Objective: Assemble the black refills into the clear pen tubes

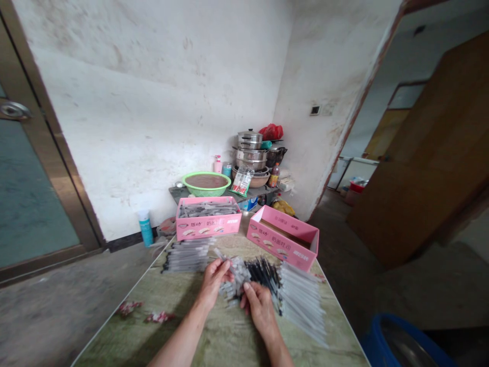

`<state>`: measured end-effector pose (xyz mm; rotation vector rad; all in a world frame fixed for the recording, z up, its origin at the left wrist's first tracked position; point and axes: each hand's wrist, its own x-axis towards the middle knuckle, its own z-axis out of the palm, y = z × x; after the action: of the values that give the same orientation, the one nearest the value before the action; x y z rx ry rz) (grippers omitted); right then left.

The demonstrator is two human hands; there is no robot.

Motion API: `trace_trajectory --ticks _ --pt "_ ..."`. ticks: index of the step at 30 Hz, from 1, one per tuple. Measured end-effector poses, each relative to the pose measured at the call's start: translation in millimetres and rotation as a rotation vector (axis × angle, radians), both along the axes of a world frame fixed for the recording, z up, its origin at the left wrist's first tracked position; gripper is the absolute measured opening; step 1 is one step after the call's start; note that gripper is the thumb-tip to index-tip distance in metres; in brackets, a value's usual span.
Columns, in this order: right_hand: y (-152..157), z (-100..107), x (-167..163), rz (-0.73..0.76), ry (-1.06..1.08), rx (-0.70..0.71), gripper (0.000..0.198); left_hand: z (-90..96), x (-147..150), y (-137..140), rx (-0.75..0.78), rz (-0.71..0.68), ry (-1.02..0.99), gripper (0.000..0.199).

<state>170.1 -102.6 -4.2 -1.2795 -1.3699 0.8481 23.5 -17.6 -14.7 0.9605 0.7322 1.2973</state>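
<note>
Head view is up on my screen, and from out here I see both of the person's bare hands over the worktop (229,339). Between them, out in the middle, lies a loose pile of small pale pieces (238,272), set central, I'd guess, so either hand can reach it. Left hand (214,279): thumb and forefinger drawn close at the pile's left side, a blurred pale sliver by the tips; whether they have hold of it, I can't tell. Right hand (262,308): thumb over half-curled fingers at the pile's near right, little gap showing, and again I can't tell what, if anything, is pinched. Now to the right: slim black pieces (263,271) lie up against the pile, then a bank of clear tubes (303,300) spreads towards the right edge, side by side, probably for easy picking. Over by the left edge, a row of dark-tipped sticks (189,257) lies all one way, likely for gathering in bunches. At the far left corner stands a filled pink box (208,228), sticks heaped inside; at the far right corner, a slanted pink box (280,247), open-topped. Parked back there, they seem placed to leave the near edge to the forearms.
</note>
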Motion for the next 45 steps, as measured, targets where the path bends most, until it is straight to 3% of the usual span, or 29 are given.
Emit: trace_trajectory --ticks 6,11,17,22,29,37,40,42,45 --pt "-0.6 2.8 -1.2 -0.039 0.087 0.004 0.040 0.3 0.0 -1.1 -0.010 0.009 -0.010 0.037" --pt "-2.5 4.7 -2.1 -0.002 0.020 -0.029 0.053 2.5 -0.4 -1.7 -0.022 0.026 0.000 0.039" --pt "-1.1 4.1 -1.9 -0.021 0.102 0.004 0.040 2.4 -0.5 -2.5 -0.006 0.012 -0.002 0.038" --pt "0.1 -0.4 -1.2 0.022 0.050 -0.006 0.048 -0.8 0.0 -1.4 -0.006 0.021 0.008 0.038" --pt "1.8 -1.6 2.2 -0.040 0.153 -0.001 0.032 -0.9 -2.6 3.7 -0.024 0.060 -0.009 0.040" --pt "-2.6 5.6 21.4 -0.317 -0.171 0.126 0.039 5.7 -7.6 5.0 -0.053 0.157 -0.073 0.045" --pt "-3.1 0.6 38.4 -0.524 -0.360 0.139 0.045 2.8 -7.8 6.0 -0.050 0.157 -0.067 0.044" --pt "-3.8 -1.6 51.1 -0.718 -0.546 0.061 0.046 1.1 -7.4 6.2 -0.045 0.153 -0.060 0.043" --pt "-5.3 -0.3 65.5 -0.802 -0.797 -0.119 0.037 1.1 -6.4 5.6 -0.038 0.144 -0.050 0.042"
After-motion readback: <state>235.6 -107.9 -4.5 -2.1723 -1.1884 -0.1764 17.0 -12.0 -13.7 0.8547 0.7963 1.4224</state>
